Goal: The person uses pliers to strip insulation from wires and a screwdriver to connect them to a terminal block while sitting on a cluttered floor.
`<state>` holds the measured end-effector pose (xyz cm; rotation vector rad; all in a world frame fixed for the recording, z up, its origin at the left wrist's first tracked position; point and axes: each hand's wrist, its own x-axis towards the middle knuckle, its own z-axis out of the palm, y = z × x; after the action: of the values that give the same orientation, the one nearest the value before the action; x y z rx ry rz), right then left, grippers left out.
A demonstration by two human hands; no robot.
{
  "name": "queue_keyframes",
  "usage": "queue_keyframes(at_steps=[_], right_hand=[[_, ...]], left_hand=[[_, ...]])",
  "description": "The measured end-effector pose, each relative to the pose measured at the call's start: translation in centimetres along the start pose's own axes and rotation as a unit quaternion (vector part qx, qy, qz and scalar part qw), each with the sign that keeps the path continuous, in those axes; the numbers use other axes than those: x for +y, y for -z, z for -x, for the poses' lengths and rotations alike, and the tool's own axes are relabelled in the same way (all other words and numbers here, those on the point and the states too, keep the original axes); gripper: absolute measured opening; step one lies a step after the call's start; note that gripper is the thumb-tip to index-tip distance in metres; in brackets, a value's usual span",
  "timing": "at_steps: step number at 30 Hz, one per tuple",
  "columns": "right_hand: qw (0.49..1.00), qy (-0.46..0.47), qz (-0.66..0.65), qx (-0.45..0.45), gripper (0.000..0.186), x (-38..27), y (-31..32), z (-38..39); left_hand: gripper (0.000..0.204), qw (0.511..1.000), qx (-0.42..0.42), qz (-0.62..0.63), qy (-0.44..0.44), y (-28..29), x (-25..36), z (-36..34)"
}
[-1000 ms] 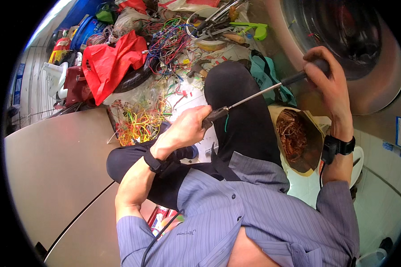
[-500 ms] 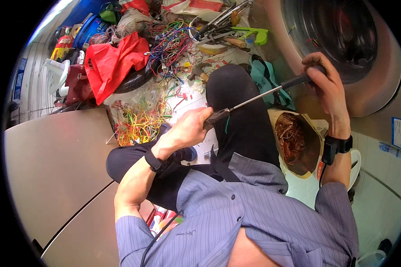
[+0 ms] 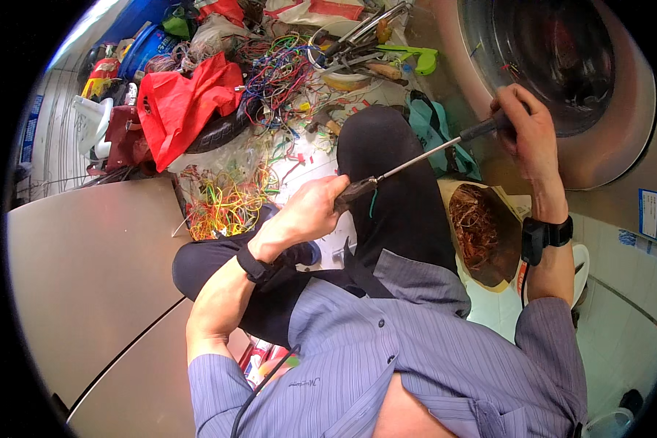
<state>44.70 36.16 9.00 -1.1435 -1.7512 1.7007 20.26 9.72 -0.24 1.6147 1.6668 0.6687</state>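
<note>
Turned since earlier, the right hand [image 3: 529, 135] grips a black-handled metal rod [image 3: 420, 157], the left hand [image 3: 310, 209] a dark tool [image 3: 358, 190]; wires [image 3: 226, 208] litter white floor [image 3: 315, 174].

A washer [image 3: 617, 146] is filling the upper right, a grey panel [image 3: 95, 277] the lower left, pale tiles [image 3: 620, 314] the lower right.

Dark piece [image 3: 355, 193] in left hand [image 3: 310, 209]: partly covered, kind unclear. Tool handle [image 3: 480, 130]: end hidden by right hand [image 3: 531, 139].

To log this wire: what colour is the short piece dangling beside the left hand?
Green; the short wire shows best in the head view.
</note>
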Motion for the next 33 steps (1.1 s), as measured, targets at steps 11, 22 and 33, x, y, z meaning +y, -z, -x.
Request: queue_keyframes(at_steps=[11,22,33], right_hand=[[0.998,0.032,-0.017,-0.044,0.027,-0.6,-0.4,1.0],[0.997,0.034,0.061,-0.011,0.028,-1.5,-0.9,1.1],[0.985,0.059,0.158,-0.035,0.019,-1.2,-0.1,0.5]], left_hand=[[0.02,1.0,0.011,-0.012,-0.008,-0.1,-0.3,0.4],[0.02,1.0,0.009,-0.011,0.014,0.1,-0.1,0.9],[0.021,1.0,0.023,-0.014,0.001,-0.2,-0.5,1.3]])
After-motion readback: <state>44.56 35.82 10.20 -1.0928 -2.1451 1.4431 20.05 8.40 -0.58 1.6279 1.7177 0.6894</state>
